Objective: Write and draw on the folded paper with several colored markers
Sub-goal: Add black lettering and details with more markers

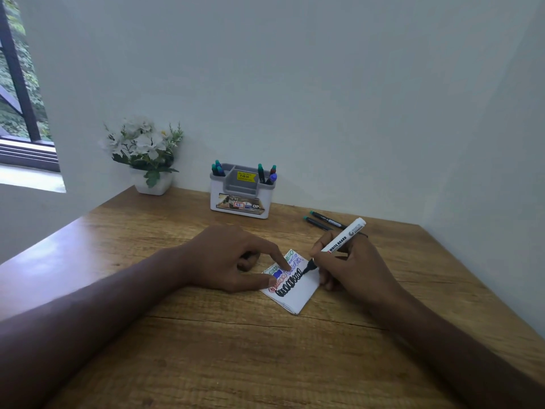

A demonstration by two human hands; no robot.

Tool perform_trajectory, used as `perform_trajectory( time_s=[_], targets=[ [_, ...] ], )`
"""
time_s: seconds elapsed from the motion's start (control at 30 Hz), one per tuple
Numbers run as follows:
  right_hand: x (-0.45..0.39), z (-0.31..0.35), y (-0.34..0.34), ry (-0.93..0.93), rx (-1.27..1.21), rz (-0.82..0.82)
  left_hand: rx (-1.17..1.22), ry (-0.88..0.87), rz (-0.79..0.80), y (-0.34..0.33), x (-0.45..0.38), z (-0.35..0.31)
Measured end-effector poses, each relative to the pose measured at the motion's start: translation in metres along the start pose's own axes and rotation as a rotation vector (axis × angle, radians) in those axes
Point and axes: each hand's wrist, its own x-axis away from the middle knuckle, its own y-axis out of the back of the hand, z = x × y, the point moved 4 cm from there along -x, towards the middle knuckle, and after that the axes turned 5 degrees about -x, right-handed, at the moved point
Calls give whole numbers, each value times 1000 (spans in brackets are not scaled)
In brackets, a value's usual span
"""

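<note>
Now, line by line, with the folded paper as the landmark:

Folded paper (295, 293): lies flat on the wooden desk (206, 349) between the two hands; several layers show at its near corner. Rows of loops in green, blue, red and black cover its upper part.

Handling: light and thin, likely to slide or turn on the smooth wood under a pen stroke, so it wants pinning near the writing, not lifting.

Left hand (233, 258): forefinger and thumb stretched out, tips pressing on the paper's left part; it grasps nothing.

Right hand (351, 267): just right of the paper, fingers curled round the whiteboard marker (339, 242), its black tip at the end of the black row.

Marker grip: low on the barrel, near the tip.

Spare pens (321, 221): beyond the paper, to its right.

Organiser (240, 196): further behind the paper, holding more markers.

Flower pot (153, 184): far left behind.
</note>
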Motion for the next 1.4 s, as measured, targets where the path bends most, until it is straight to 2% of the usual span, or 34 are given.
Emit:
perform_trajectory(
  time_s=[0.9, 1.07, 1.13, 1.23, 1.3, 1.4],
  targets=[
    [-7, -3, 8, -24, -20, -57, -12, 9, 25, 1, -1, -2],
    [-9, -2, 16, 63, -13, -232, -18, 17, 23, 2, -1, -3],
    [-6, 5, 20, 157, -100, -301, 56, 57, -13, 3, 1, -3],
    [-3, 10, 25, 217, -272, -316, 323, 133, -143, 10, 2, 2],
    [-3, 10, 23, 206, -398, -264, 427, 154, -163, 10, 2, 3],
    [-3, 9, 14, 180, -699, -139, 433, 123, -83, 1, 0, 0]
  ],
)
